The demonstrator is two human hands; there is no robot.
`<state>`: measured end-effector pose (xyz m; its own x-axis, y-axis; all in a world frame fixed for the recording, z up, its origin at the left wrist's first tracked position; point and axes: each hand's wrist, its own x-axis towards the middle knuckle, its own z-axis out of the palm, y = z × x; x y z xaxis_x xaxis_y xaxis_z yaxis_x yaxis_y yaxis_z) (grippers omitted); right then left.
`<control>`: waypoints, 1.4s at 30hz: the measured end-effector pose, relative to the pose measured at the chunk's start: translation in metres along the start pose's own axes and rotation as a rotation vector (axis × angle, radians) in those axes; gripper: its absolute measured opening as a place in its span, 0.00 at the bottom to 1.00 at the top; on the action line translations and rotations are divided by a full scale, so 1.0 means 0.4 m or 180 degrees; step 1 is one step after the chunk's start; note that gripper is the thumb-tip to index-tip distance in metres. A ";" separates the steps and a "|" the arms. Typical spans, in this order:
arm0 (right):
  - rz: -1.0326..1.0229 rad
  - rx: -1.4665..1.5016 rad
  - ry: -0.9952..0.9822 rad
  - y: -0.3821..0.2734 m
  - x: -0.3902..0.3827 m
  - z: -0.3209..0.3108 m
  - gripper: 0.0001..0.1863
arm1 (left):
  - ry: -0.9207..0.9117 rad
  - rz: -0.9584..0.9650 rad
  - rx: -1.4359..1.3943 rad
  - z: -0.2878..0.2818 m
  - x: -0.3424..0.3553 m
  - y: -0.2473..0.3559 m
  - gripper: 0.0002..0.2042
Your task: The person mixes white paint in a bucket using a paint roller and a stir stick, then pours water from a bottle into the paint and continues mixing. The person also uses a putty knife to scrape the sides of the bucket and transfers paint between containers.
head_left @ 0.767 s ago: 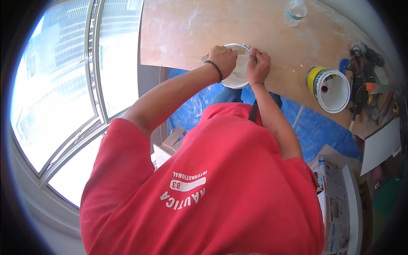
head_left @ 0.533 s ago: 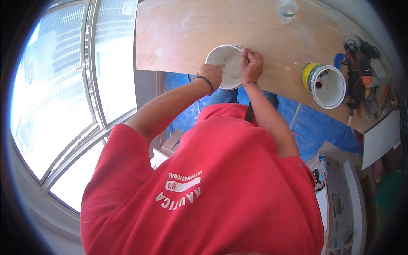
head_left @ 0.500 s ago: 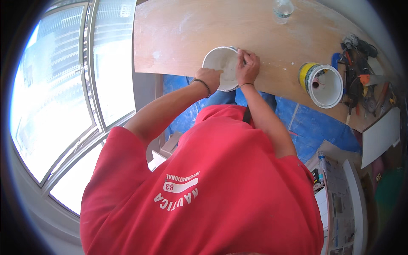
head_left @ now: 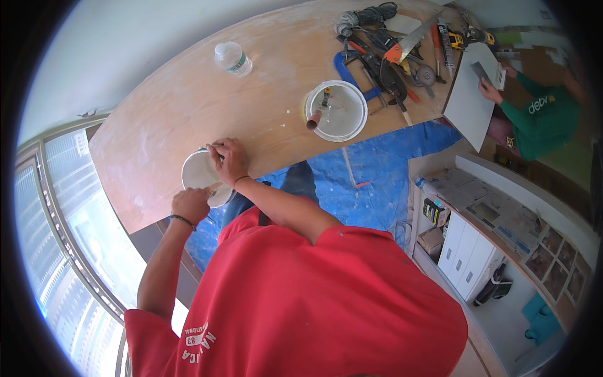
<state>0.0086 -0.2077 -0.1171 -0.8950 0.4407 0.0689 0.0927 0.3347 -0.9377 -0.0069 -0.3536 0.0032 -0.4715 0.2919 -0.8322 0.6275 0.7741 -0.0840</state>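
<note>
A round white bucket point(head_left: 196, 171) stands tilted at the near edge of the wooden table, with pale whitish material coating its inside. My right hand point(head_left: 230, 164) is closed over the bucket's right rim. Low at its near side, my left hand point(head_left: 190, 205) is closed in a fist, knuckles up. Something pale and thin shows beside the left fingers inside the bucket, too small to name. The fingers themselves partly hide what they grip.
Farther right on the table point(head_left: 270, 100) stand a second bucket point(head_left: 362, 116) and a plastic bottle point(head_left: 233, 60). A handsaw point(head_left: 414, 43), clamps and power tools crowd the right end. Blue sheeting point(head_left: 370, 163) covers the floor. A person in green point(head_left: 546, 119) handles a white panel point(head_left: 471, 94).
The view has swung to the right, bringing the tool pile and the person in green into sight. Both hands remain at the bucket, which now appears farther left in the picture.
</note>
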 end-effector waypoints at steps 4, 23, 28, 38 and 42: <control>-0.0017 -0.0127 -0.0028 0.000 0.000 0.001 0.15 | 0.1023 -0.0933 -0.0324 -0.047 0.025 0.010 0.14; -0.0196 0.0163 -0.0013 0.032 0.003 0.015 0.13 | 0.1060 -0.0732 -0.0448 -0.030 0.013 0.042 0.19; 0.0013 -0.0040 -0.0385 0.029 0.005 0.022 0.16 | 0.0156 -0.0488 -0.0786 -0.003 0.016 0.061 0.14; -0.0123 -0.0250 -0.0293 0.013 -0.005 0.018 0.15 | 0.0623 -0.0441 -0.0613 -0.013 0.001 0.028 0.16; -0.0164 -0.0426 -0.0317 0.013 0.001 0.017 0.14 | 0.0872 -0.0745 -0.0459 0.003 -0.006 0.019 0.18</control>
<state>0.0057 -0.2112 -0.1242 -0.9382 0.3376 0.0755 0.0967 0.4656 -0.8797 0.0000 -0.3492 0.0039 -0.7519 0.2221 -0.6207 0.3988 0.9030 -0.1600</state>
